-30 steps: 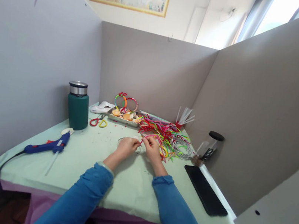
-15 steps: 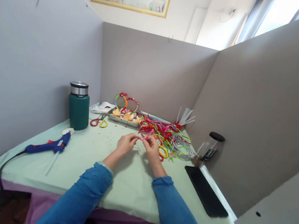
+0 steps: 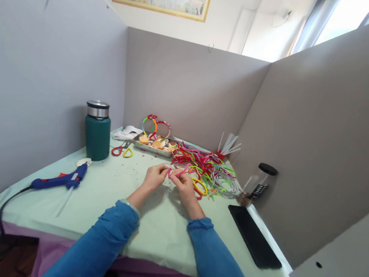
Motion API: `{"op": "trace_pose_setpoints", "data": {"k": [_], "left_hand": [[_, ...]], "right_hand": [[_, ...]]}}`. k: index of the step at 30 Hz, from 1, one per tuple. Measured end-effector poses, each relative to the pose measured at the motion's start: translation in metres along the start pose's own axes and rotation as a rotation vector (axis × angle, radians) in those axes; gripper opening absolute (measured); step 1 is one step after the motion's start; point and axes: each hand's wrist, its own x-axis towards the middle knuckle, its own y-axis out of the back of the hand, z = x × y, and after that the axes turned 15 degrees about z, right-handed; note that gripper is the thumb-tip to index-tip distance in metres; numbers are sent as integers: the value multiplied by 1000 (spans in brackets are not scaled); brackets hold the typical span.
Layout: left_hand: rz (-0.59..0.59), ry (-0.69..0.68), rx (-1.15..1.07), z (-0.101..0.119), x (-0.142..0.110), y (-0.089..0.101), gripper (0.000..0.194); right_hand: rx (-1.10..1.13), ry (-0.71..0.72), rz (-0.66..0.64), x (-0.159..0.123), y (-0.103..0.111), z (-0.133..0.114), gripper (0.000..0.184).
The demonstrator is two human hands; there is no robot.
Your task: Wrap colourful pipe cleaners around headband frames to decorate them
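Between my hands is a pink pipe cleaner (image 3: 181, 172), bent, with one end pointing up to the right. My left hand (image 3: 155, 176) is closed in a pinch on its left end. The fingers of my right hand (image 3: 183, 185) are closed on it just to the right, almost touching the left fingertips. Right beside my right hand lie scissors with yellow and red handles (image 3: 201, 187), partly covered by it. Behind them spreads a heap of coloured pipe cleaners (image 3: 198, 158), mostly red and pink, with green and grey ones on the right.
A metal tray (image 3: 151, 150) holds small pieces and colourful rings (image 3: 149, 125). To the left are a green bottle (image 3: 96, 137), a second pair of scissors (image 3: 122, 151) and a blue glue gun (image 3: 60, 181). A black phone (image 3: 253, 236) and a clear jar (image 3: 260, 182) are on the right.
The pink pipe cleaner, mostly hidden by my fingers at first, now shows bent between them. Both hands have shifted slightly, the right one leftward toward the left fingertips.
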Motion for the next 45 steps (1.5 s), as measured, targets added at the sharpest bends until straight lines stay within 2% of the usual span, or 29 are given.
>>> {"op": "trace_pose_setpoints", "data": {"k": [4,13,20,28,34,38,41,45], "left_hand": [[-9,21,-77,-3,3,0,25],[-34,114,-228,-1,6,2,30],[-14,71,-244,-6,6,-1,32],[-26,1,-155,-1,4,2,28],[12,-93,-6,0,4,2,19],[-10,-163,92,-1,3,2,19],[-41,-218,144,-2,1,3,20],[-95,-265,212,-2,-1,3,21]], "right_hand": [[-48,-1,-6,0,0,2,18],[-203,-69,132,2,4,10,21],[-260,-94,175,5,7,21,22],[-325,-61,247,8,10,29,25],[-367,90,259,7,9,22,25],[-384,157,283,7,10,20,26],[-360,159,290,9,11,19,27],[-294,65,275,8,10,17,27]]}}
